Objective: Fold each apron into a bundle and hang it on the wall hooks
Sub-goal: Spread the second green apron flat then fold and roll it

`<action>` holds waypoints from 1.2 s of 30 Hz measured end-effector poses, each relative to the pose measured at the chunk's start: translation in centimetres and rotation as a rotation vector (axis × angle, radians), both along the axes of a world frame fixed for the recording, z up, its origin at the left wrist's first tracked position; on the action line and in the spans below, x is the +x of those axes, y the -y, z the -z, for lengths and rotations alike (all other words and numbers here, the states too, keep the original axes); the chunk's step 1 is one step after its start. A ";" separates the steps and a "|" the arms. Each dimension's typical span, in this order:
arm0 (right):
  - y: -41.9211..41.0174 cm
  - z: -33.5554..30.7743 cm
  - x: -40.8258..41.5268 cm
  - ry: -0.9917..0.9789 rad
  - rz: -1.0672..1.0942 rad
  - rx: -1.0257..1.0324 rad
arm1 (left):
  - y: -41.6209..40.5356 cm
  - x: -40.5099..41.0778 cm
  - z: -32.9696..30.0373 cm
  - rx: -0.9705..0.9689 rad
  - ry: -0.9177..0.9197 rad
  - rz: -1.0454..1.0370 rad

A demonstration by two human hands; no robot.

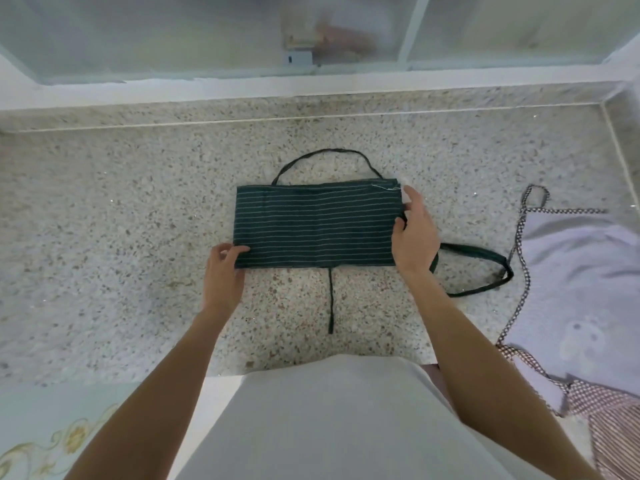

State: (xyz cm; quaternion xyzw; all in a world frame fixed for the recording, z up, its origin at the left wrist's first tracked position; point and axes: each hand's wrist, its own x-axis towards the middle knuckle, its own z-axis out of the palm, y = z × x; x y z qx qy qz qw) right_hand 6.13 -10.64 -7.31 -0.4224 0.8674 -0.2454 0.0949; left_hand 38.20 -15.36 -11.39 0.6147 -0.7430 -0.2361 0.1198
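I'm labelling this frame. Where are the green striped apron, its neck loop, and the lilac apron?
green striped apron (317,226), head view, middle of folded panel
neck loop (327,152), head view, top of strap
lilac apron (568,271), head view, plain fabric

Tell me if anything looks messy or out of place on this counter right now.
Mostly tidy. The green striped apron is folded flat, but its ties straggle: one strap trails toward the person, another loop sprawls right. A white thread shows at the far right corner.

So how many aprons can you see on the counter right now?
2. The green striped apron, folded into a band, lies at centre between both hands. The lilac apron with checked trim lies spread at the right edge, partly out of frame; others may be unseen.
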 end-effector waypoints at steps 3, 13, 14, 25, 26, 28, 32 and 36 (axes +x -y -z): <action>-1.3 2.3 -0.9 0.004 0.012 0.189 | 0.3 0.2 0.1 0.013 -0.036 0.019; -0.4 3.1 -1.9 0.157 0.081 0.176 | 3.2 -1.0 -1.4 0.332 -0.240 -0.300; -0.2 3.1 -2.1 0.204 0.096 0.176 | 4.3 -1.4 -1.7 0.390 -0.285 -0.380; 0.3 3.7 -3.7 0.272 0.215 0.235 | 10.4 -2.1 -2.5 0.802 -0.626 -0.496; 0.3 3.5 -3.8 0.270 0.226 0.231 | 10.2 -2.2 -2.5 0.758 -0.614 -0.503; 0.4 3.4 -3.9 0.266 0.240 0.229 | 9.9 -2.6 -2.3 0.637 -0.511 -0.503; 0.3 2.9 -2.6 0.050 0.140 0.221 | 9.0 -3.1 -1.4 0.435 -0.203 -0.428; -0.9 1.9 2.4 -0.304 -0.428 0.102 | 6.5 -3.2 -1.6 0.351 -0.142 -0.415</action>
